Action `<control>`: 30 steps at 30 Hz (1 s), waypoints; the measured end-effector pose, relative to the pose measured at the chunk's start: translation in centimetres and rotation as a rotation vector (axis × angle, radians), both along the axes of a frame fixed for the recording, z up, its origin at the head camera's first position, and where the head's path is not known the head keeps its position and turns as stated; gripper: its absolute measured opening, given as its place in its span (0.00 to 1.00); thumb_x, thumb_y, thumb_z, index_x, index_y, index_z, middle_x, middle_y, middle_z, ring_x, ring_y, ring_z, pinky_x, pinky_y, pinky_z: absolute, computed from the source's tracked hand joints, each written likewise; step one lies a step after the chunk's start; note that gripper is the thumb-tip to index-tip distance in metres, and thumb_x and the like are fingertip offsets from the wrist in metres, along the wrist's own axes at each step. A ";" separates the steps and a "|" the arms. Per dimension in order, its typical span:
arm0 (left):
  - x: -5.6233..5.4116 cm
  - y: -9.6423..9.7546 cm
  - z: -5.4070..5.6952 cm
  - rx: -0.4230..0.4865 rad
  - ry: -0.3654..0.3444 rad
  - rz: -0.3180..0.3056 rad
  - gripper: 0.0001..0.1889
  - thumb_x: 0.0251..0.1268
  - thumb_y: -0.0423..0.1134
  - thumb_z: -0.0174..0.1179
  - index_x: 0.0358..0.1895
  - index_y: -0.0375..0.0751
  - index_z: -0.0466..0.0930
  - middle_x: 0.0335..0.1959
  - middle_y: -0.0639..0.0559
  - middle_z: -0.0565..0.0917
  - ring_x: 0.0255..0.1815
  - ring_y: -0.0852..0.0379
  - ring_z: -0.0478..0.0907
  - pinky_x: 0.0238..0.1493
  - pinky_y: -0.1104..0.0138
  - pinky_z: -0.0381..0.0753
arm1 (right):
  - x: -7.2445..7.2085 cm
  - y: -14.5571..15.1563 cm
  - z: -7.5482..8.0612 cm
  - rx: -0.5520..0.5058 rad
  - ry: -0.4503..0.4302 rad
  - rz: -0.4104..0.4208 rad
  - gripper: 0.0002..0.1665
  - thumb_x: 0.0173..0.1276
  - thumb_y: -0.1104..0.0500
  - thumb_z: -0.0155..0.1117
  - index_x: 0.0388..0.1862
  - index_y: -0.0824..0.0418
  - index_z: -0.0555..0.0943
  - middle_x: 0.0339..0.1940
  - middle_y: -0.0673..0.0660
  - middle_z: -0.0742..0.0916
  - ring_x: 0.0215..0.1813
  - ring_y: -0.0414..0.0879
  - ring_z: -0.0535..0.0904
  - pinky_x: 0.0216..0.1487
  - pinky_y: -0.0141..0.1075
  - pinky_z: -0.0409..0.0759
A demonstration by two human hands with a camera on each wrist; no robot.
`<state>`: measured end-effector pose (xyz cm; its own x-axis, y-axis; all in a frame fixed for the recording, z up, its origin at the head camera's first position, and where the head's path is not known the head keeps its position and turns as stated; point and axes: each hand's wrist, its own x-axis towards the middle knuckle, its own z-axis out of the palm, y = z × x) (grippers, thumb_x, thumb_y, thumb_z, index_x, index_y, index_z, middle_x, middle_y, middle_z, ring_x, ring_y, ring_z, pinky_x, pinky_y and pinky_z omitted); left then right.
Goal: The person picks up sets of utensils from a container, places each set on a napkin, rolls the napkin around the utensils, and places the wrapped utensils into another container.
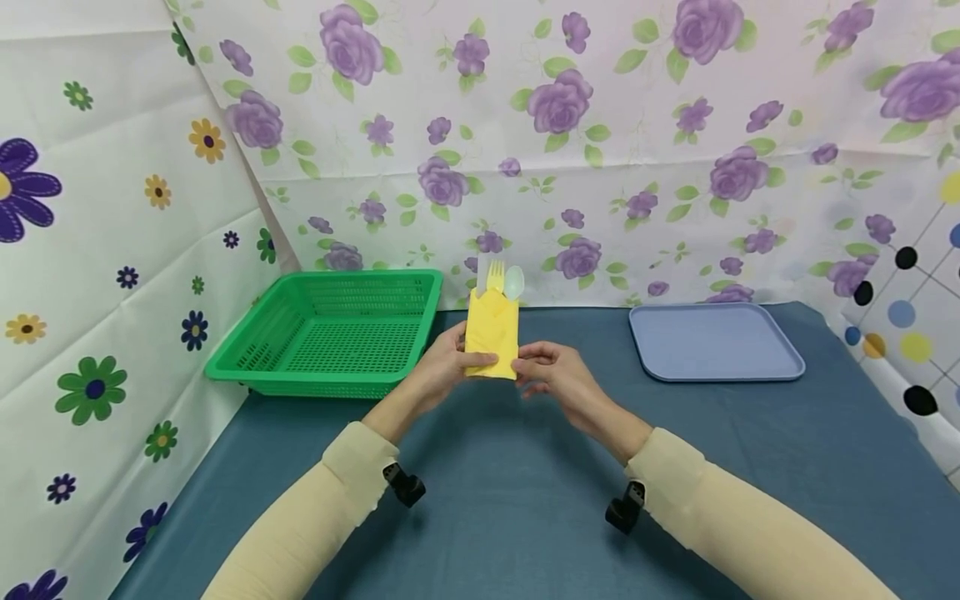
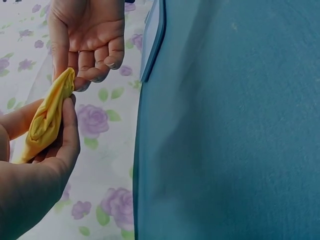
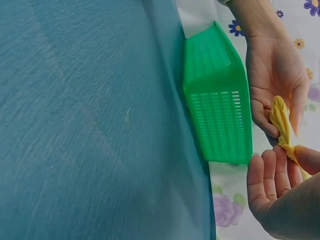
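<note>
Above the table, both hands hold up a folded yellow napkin pouch (image 1: 492, 333). A yellow fork (image 1: 496, 277), a pale green spoon (image 1: 513, 283) and a whitish, partly see-through piece (image 1: 482, 273) whose kind I cannot tell stick out of its top. The left hand (image 1: 444, 363) grips the pouch's lower left side, thumb across the front. At the lower right edge, the right hand (image 1: 557, 377) pinches the pouch between thumb and finger. Seen edge-on in the left wrist view, the yellow pouch (image 2: 47, 117) looks bulged and creased. The cutlery's lower parts are hidden inside it.
A green plastic basket (image 1: 337, 388) with slotted walls stands at the table's back left. Toward the back right lies a flat blue-grey tray (image 1: 716, 342). Flowered sheets (image 1: 480, 125) hang behind the blue tabletop (image 1: 510, 517) and at its sides.
</note>
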<state>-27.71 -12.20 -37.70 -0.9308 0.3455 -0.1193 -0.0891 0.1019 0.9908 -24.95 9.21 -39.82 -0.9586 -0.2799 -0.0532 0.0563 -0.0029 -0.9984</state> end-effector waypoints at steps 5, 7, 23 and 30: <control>-0.1 -0.5 0.6 -0.012 -0.006 0.004 0.29 0.72 0.30 0.64 0.74 0.37 0.66 0.57 0.38 0.84 0.53 0.51 0.86 0.62 0.50 0.82 | -0.3 -0.6 0.2 -0.007 0.001 -0.004 0.19 0.77 0.58 0.67 0.60 0.68 0.80 0.41 0.57 0.88 0.52 0.65 0.83 0.55 0.58 0.84; -0.2 -0.8 0.9 -0.015 -0.013 0.000 0.30 0.73 0.31 0.64 0.75 0.38 0.65 0.58 0.38 0.84 0.53 0.51 0.86 0.62 0.51 0.82 | -0.4 -0.9 0.2 -0.007 0.005 -0.004 0.19 0.77 0.58 0.67 0.60 0.68 0.80 0.41 0.57 0.88 0.51 0.64 0.83 0.55 0.59 0.83; -1.4 -4.9 2.2 -0.021 -0.087 -0.080 0.33 0.78 0.32 0.60 0.79 0.38 0.57 0.64 0.37 0.76 0.62 0.46 0.81 0.67 0.48 0.78 | -1.4 -4.3 1.3 -0.024 -0.005 -0.003 0.15 0.75 0.59 0.69 0.56 0.65 0.83 0.40 0.58 0.89 0.50 0.64 0.84 0.42 0.42 0.87; -1.8 -6.4 2.4 -0.020 -0.091 -0.074 0.33 0.78 0.31 0.59 0.80 0.38 0.56 0.64 0.37 0.75 0.62 0.47 0.81 0.70 0.45 0.73 | -1.9 -5.9 1.7 -0.045 -0.023 0.006 0.15 0.74 0.60 0.70 0.55 0.66 0.83 0.40 0.58 0.89 0.42 0.52 0.86 0.51 0.54 0.86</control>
